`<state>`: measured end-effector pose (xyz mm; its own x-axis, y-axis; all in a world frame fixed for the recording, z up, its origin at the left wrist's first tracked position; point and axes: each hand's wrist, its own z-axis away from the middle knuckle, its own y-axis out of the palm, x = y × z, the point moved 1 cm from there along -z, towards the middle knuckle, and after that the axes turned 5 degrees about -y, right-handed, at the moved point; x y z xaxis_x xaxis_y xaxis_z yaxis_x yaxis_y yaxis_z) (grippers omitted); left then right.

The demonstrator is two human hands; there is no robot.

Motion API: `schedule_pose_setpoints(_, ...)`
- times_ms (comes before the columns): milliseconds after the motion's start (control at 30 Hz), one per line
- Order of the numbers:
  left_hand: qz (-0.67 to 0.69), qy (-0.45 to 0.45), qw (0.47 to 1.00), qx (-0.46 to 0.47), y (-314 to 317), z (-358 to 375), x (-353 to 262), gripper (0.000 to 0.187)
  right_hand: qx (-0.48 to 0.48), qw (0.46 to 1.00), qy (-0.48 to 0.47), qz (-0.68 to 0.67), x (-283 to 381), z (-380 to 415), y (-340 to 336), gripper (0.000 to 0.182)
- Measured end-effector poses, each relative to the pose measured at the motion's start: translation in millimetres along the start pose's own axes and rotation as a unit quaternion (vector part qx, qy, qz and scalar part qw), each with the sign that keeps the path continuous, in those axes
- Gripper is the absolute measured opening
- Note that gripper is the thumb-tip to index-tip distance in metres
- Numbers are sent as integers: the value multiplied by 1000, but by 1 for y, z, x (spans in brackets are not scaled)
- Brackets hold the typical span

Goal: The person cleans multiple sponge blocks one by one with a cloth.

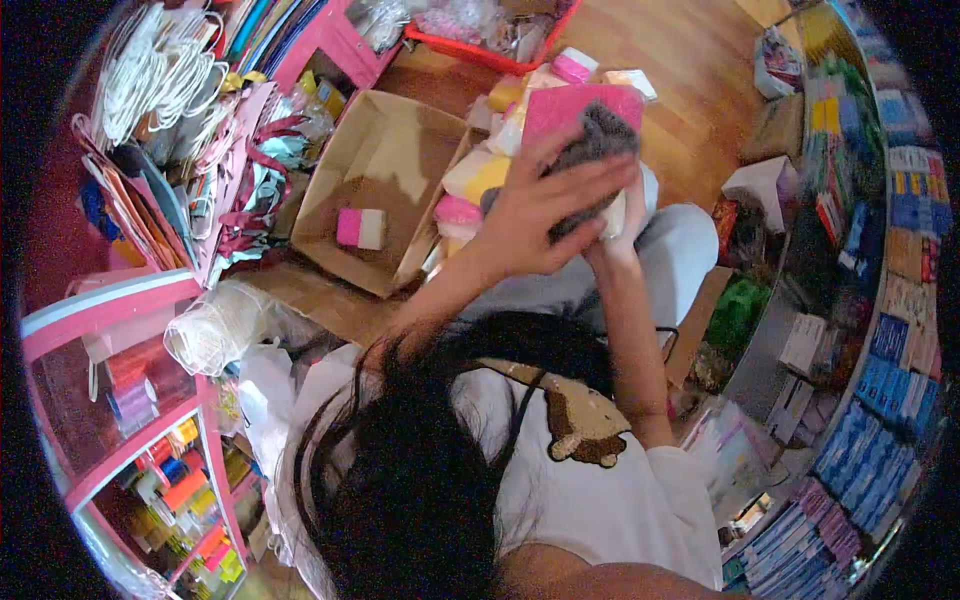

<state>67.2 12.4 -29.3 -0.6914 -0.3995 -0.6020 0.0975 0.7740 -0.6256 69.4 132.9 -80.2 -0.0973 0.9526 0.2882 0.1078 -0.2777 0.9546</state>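
My left hand (545,215) lies with stretched fingers across a dark grey cloth (600,135), pressing it down. My right hand (628,225) supports a pale block (613,215) from the side and below, mostly covered by the cloth and my left hand. Just beyond the fingers is a flat pink square piece (552,105); whether it is held or rests on the pile cannot be made out. A heap of pink, white and yellow blocks (480,175) sits in front of my legs. One pink-and-white block (360,229) is inside an open cardboard box (385,125) on the left.
A red basket (490,55) with plastic-wrapped items stands at the far side on the wooden floor (690,110). White cord bundles (160,75) and pink shelving (110,300) line the left. Stacked packets on shelves (880,330) run along the right.
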Motion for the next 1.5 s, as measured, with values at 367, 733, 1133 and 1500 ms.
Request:
schedule_pose_setpoints(367, 238, -108, 964, -53, 41, -34, -12, 41, -148, 982, -76, 93, 34, 34, 6, 36)
schedule_pose_setpoints(733, 215, -146, 965, -35, 30, -62, -28, 32, -131, 983, -94, 87, 24, 35, 3, 41)
schedule_pose_setpoints(1133, 204, -23, 978, -41, 53, -22, -52, 34, -65, 977, -159, 129, 54, 38, -3, 43)
schedule_pose_setpoints(1500, 307, -182, 933, -44, 40, -79, 0, 27, -123, 969, -76, 201, 37, 58, -5, 34)
